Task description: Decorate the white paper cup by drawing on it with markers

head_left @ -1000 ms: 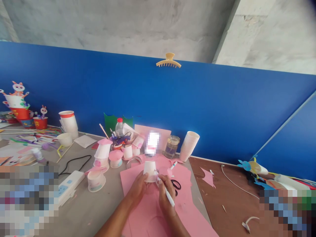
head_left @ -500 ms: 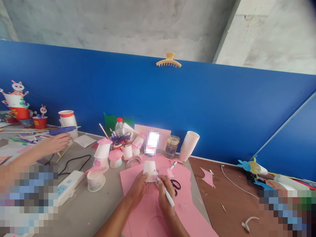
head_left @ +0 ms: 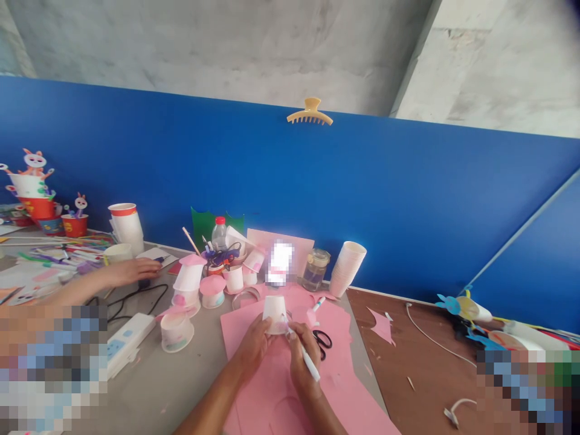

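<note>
An upside-down white paper cup [head_left: 274,309] is held at the middle of the view over pink paper [head_left: 254,386]. My left hand [head_left: 254,344] is closed around its lower left side. In my right hand [head_left: 302,353] a white marker pen [head_left: 310,367] is gripped, its tip at the cup's lower right side. Black-handled scissors [head_left: 322,343] lie on the paper just right of my right hand, their blades hidden. Behind the cup lie cut pink pieces and another marker [head_left: 319,304].
White cups with pink paper pieces [head_left: 176,331] stand to the left, beside a power strip [head_left: 131,338]. Behind are a lit phone [head_left: 280,263], a glass jar [head_left: 316,269] and a stack of cups [head_left: 347,269]. A co-worker's hand [head_left: 131,272] reaches in from the left.
The co-worker's hand has moved right and down, and the blue glue gun it held has been lowered to the table. My hands, the cup and the marker pen look nearly unchanged.
</note>
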`<action>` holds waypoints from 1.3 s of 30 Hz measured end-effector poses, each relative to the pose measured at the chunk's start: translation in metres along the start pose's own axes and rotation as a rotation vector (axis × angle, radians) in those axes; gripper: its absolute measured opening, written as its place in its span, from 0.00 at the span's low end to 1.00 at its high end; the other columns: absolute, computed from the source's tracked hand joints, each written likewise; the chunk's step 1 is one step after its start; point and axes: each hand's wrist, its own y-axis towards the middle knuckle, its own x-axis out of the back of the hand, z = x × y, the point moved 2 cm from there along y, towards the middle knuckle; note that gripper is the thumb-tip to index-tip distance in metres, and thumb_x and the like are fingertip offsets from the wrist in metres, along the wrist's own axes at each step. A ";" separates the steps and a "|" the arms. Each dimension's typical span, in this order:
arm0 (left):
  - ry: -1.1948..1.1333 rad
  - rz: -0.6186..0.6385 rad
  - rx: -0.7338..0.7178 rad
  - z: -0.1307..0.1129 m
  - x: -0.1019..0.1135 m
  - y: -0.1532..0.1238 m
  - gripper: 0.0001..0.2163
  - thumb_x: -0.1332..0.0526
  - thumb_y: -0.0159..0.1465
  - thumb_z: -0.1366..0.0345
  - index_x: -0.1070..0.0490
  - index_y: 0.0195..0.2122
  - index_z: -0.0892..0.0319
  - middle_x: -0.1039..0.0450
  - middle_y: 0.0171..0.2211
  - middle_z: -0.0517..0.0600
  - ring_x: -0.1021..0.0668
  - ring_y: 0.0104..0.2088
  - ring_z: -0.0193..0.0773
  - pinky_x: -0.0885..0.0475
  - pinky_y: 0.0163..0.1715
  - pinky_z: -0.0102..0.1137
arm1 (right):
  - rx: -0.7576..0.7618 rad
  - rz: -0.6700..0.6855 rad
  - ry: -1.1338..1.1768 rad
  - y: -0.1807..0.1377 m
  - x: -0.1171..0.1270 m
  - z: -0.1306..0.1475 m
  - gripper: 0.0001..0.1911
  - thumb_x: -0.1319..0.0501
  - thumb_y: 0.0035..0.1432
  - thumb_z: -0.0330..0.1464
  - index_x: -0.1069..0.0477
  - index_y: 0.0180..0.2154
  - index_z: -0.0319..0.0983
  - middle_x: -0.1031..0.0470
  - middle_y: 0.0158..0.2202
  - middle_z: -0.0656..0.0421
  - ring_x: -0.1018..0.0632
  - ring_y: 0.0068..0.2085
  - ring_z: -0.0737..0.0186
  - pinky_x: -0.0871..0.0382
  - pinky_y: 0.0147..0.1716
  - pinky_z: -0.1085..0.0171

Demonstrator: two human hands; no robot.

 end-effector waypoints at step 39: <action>0.015 -0.001 0.058 -0.009 -0.012 -0.012 0.10 0.35 0.60 0.59 0.27 0.39 0.58 0.23 0.39 0.54 0.22 0.46 0.45 0.31 0.49 0.38 | 0.358 0.073 -0.144 -0.004 -0.008 0.023 0.12 0.46 0.62 0.26 0.31 0.46 0.42 0.25 0.36 0.55 0.22 0.38 0.58 0.25 0.38 0.59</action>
